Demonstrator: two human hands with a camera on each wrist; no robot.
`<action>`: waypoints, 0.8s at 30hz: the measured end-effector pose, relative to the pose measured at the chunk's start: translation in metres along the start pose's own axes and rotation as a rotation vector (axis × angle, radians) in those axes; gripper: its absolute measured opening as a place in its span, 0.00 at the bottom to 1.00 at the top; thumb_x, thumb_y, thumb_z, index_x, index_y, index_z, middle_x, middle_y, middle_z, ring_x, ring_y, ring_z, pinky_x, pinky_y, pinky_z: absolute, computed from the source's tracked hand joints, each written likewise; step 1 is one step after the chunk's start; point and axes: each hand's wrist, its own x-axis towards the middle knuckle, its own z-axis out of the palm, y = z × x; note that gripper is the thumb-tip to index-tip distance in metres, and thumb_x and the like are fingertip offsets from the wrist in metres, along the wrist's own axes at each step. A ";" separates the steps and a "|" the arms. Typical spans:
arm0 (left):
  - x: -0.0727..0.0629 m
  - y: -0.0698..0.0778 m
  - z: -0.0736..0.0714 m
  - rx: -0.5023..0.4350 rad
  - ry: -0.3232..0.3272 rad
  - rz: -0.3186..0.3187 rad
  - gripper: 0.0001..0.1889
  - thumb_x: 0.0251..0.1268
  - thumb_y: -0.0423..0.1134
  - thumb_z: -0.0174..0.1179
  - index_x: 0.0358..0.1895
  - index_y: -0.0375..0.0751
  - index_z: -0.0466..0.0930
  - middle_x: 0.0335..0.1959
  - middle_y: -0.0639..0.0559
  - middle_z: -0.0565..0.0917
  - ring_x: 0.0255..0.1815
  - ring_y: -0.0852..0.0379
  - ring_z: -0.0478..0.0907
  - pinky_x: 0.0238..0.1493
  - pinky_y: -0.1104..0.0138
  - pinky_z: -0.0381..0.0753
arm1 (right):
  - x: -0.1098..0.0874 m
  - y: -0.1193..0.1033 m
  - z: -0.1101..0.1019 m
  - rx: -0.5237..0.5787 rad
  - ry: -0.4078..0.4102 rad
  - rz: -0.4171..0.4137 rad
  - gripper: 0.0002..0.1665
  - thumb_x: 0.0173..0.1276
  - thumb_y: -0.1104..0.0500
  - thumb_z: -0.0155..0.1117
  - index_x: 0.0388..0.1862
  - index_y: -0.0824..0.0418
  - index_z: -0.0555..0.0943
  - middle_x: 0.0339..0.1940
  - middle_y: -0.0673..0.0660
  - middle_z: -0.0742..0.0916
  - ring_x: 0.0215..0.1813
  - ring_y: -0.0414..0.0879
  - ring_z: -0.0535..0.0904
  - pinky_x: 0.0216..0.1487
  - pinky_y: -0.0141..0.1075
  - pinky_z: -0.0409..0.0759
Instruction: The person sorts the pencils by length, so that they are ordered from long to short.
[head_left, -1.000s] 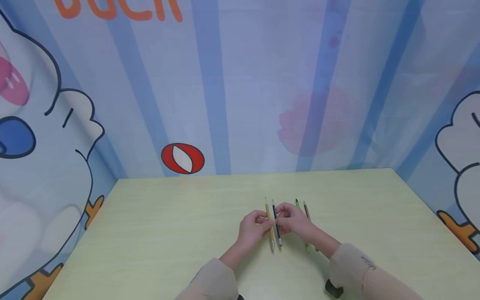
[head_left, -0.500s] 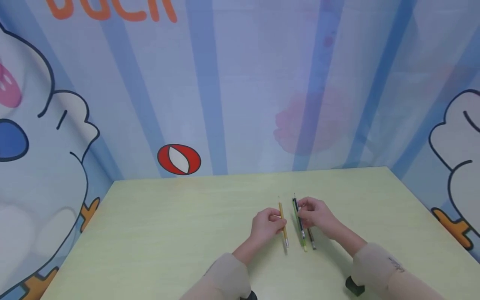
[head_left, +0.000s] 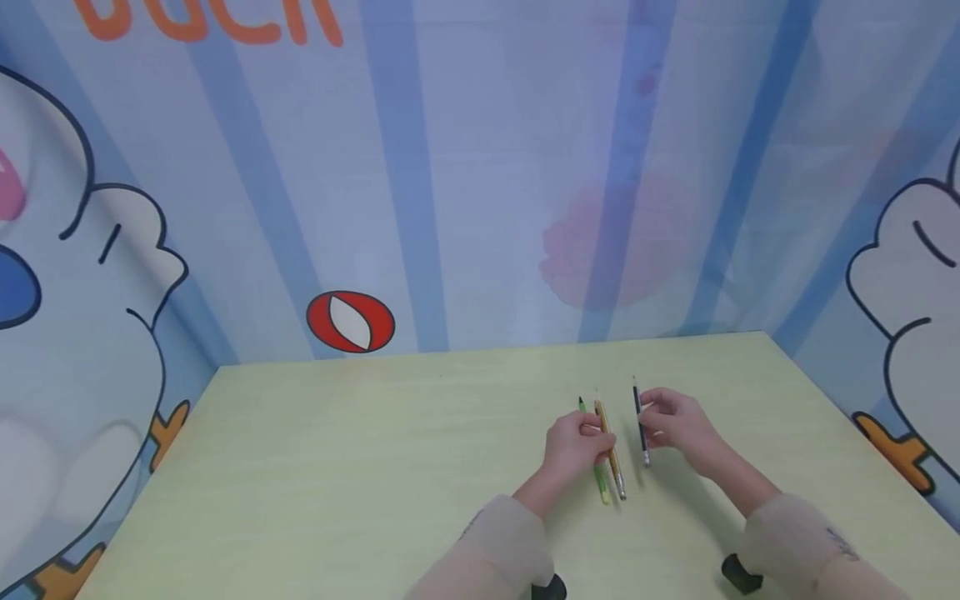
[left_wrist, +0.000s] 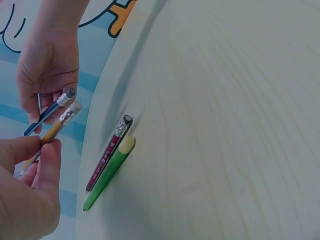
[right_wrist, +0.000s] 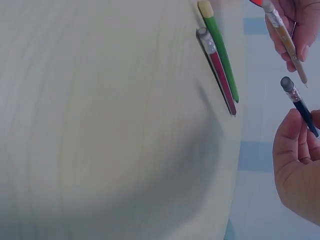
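My left hand [head_left: 573, 450] pinches a yellow pencil [left_wrist: 55, 130] between thumb and fingers, its silver-banded eraser end toward me. In my right hand [head_left: 684, 427] a dark blue pencil [head_left: 641, 425] is held the same way, pinched above the table. A green pencil [left_wrist: 109, 172] with a pale yellow end lies on the tabletop. Beside it rests a dark red pencil [left_wrist: 107, 157] with a silver band and dark eraser. In the head view the yellow pencil and left hand partly cover these two; the right wrist view shows both plainly.
The pale yellow-green table [head_left: 360, 467] stretches wide to the left of the hands. Behind it hangs a blue striped cloth [head_left: 495, 167] with cartoon prints. A black wrist device [head_left: 741, 575] sits under the right sleeve.
Both hands have shifted right with their pencils. The left, with the yellow pencil, now hovers over the lying pair. The right has carried the dark blue pencil past that pair.
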 end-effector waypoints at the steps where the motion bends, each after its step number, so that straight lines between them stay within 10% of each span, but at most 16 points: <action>1: 0.000 0.000 0.003 -0.004 0.005 -0.007 0.09 0.48 0.32 0.62 0.35 0.38 0.76 0.22 0.52 0.80 0.18 0.61 0.77 0.21 0.74 0.76 | -0.001 0.000 -0.002 0.005 0.004 -0.001 0.21 0.60 0.66 0.49 0.51 0.75 0.63 0.25 0.48 0.77 0.26 0.37 0.75 0.30 0.34 0.79; 16: 0.001 -0.007 0.045 0.119 0.102 0.023 0.19 0.45 0.33 0.64 0.45 0.44 0.74 0.25 0.54 0.81 0.21 0.64 0.75 0.21 0.75 0.73 | -0.008 0.009 -0.021 0.022 0.034 0.002 0.21 0.61 0.65 0.49 0.51 0.76 0.62 0.25 0.47 0.78 0.27 0.36 0.75 0.31 0.34 0.79; 24: 0.001 -0.013 0.054 0.407 0.074 0.256 0.13 0.47 0.32 0.61 0.39 0.45 0.82 0.33 0.55 0.84 0.34 0.65 0.79 0.32 0.78 0.74 | -0.012 0.009 -0.027 0.032 0.049 -0.018 0.20 0.62 0.64 0.49 0.50 0.75 0.62 0.25 0.46 0.78 0.27 0.36 0.76 0.32 0.34 0.79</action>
